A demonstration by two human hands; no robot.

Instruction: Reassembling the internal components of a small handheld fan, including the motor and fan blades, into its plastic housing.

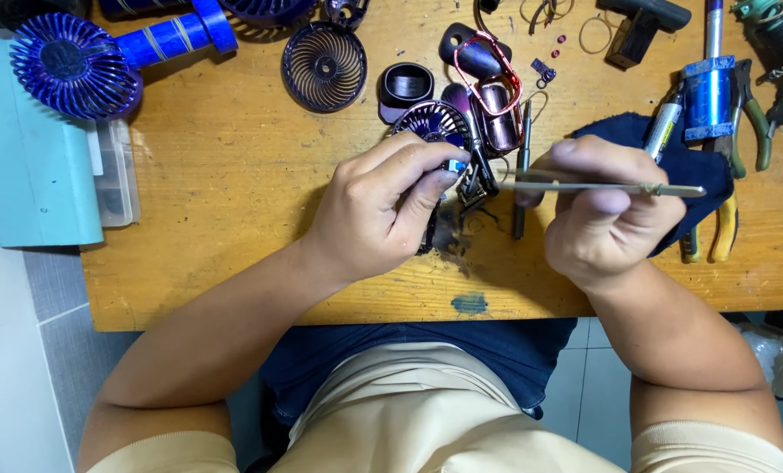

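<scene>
- The work looks partway done, as far as I can tell. A small purple fan (435, 127) lies in pieces on the wooden desk (233, 175), and its round grille (325, 66) lies apart near the top.
- The opened fan handle (492, 101) lies just behind the hands, with a copper part showing inside. Nothing is put back together yet, so I judge much is left to do.
- A whole blue fan (80, 61) lies at the top left, near a pale green box (32, 149).
- The left hand (378, 215) is closed in a pinch. Its thumb and fingers grip a tiny blue and white part (455, 165) right over the open fan.
- The right hand (602, 215) is curled shut around a thin metal tool (602, 187). The tool lies flat and its tip points at the tiny part.
- Both forearms come up from the lap and the hands meet near the middle of the desk.
- Pliers (724, 223) with yellow grips and a dark cloth (698, 166) lie to the right, close to the right hand.
</scene>
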